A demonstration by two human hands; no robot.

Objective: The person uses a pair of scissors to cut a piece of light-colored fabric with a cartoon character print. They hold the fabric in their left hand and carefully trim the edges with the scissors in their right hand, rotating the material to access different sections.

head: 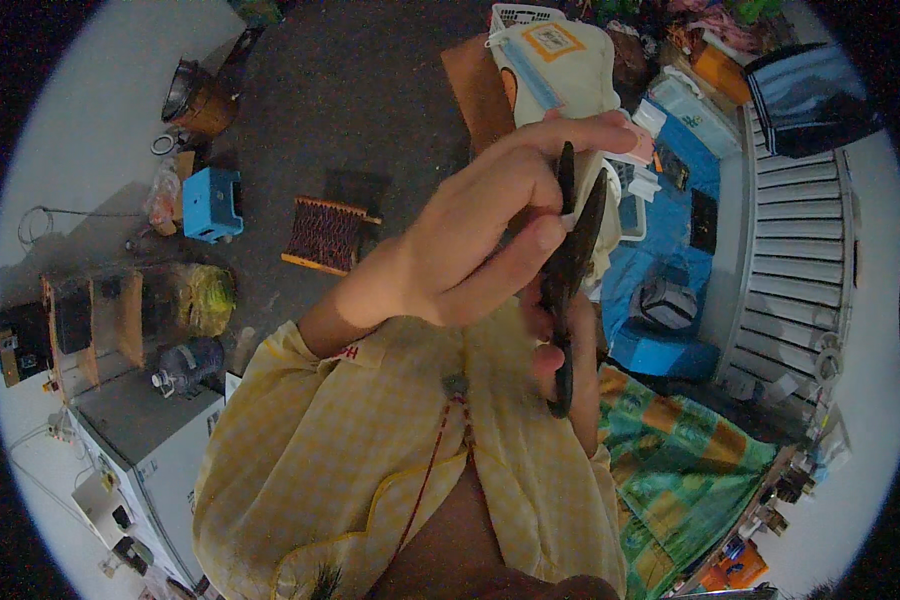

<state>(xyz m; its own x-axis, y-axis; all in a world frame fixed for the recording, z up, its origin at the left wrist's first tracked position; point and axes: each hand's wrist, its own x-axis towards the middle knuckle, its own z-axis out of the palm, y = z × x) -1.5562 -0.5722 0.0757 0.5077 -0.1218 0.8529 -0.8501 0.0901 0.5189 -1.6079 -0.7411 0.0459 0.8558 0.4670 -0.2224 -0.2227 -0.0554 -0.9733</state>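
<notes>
A dark tool with two pointed blades [581, 225], apparently scissors, stands near upright in front of my chest, its blades slightly apart. My right hand [570, 360] is wrapped around its lower part, partly hidden behind it. My left hand [487, 225] reaches across from the left, with fingertips close against the blades and one finger stretched out above the tips. A small white spot shows at the left fingertips; whether it is a nail or a held piece, I cannot tell. A yellow-and-white checked garment [330, 450] covers my arms and body.
A blue plastic stool [212, 204] and a wooden-edged rack [322, 234] stand on the dark floor. Beyond my hands lies a cream cushion-like thing [585, 60] beside cardboard. A white radiator [795, 277] lines the right wall, and a green patterned cloth [675, 480] lies at lower right.
</notes>
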